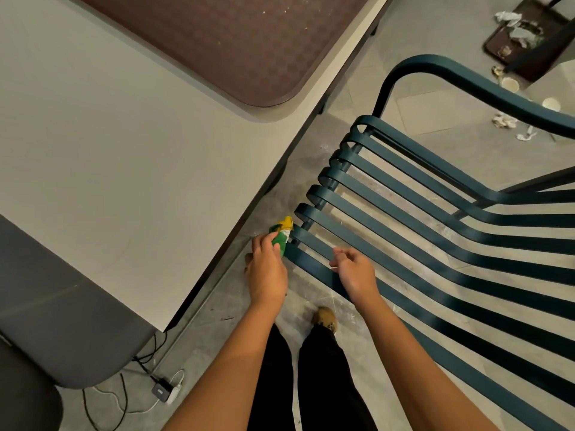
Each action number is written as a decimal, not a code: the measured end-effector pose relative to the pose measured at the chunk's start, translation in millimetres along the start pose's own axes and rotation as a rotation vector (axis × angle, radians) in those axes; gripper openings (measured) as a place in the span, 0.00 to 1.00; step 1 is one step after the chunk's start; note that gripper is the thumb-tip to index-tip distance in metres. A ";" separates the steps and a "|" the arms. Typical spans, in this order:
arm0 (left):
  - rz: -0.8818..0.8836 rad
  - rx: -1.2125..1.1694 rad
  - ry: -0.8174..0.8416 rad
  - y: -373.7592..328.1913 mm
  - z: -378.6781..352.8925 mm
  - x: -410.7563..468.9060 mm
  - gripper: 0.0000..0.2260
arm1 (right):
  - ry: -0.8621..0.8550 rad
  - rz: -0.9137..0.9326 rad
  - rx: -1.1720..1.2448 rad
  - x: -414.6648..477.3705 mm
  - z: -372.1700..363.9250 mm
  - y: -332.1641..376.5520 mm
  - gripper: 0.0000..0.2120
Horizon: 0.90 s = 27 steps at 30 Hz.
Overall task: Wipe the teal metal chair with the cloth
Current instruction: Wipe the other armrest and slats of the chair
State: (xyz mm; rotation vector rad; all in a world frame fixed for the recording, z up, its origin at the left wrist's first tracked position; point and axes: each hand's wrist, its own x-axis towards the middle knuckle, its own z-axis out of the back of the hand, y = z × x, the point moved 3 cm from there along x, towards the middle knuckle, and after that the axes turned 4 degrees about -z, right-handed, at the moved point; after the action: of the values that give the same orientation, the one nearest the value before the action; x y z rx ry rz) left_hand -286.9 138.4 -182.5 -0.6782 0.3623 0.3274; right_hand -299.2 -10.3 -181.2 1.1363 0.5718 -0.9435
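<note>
The teal metal chair point(435, 219) fills the right half of the head view, its long slats running from curled front ends toward the right, with one armrest arching at the top. My left hand point(267, 269) grips a green, yellow and white cloth point(281, 234) and presses it against the curled end of the nearest slats. My right hand point(354, 272) rests on the nearest slat, fingers curled loosely over its edge; whether it truly grips the slat is unclear.
A beige table point(124, 166) with a brown tray point(233, 42) stands close on the left. A dark seat point(62, 321) sits at bottom left, with cables and a charger point(163, 390) on the floor. A dustpan with litter point(525, 38) lies top right. My legs and shoe point(325, 318) are below.
</note>
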 end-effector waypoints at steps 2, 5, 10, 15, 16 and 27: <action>-0.088 0.053 -0.011 -6.7 6.4 -2.3 0.14 | 0.000 0.002 -0.002 1.2 -0.5 -1.4 0.13; -0.294 0.258 0.056 -23.8 9.8 -8.0 0.15 | -0.009 0.011 -0.007 3.3 -1.4 -2.0 0.12; -0.376 0.490 0.131 -26.8 3.2 -12.9 0.15 | -0.010 0.013 0.004 8.1 -3.9 -3.4 0.12; -0.347 0.578 0.141 -33.5 0.9 -4.4 0.14 | -0.014 0.014 -0.011 10.9 -4.7 -2.8 0.12; -0.323 0.585 0.148 -33.4 1.6 -1.0 0.14 | -0.013 0.012 -0.011 11.9 -4.8 -3.1 0.12; -0.032 0.325 0.143 -6.9 -1.3 26.5 0.14 | 0.024 0.003 -0.021 19.1 -8.0 -2.9 0.12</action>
State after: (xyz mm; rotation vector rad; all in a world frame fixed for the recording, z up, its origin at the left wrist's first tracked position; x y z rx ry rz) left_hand -260.8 137.2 -190.9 -0.3880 0.5279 0.1837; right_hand -291.4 -9.5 -200.6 1.1308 0.5977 -0.9200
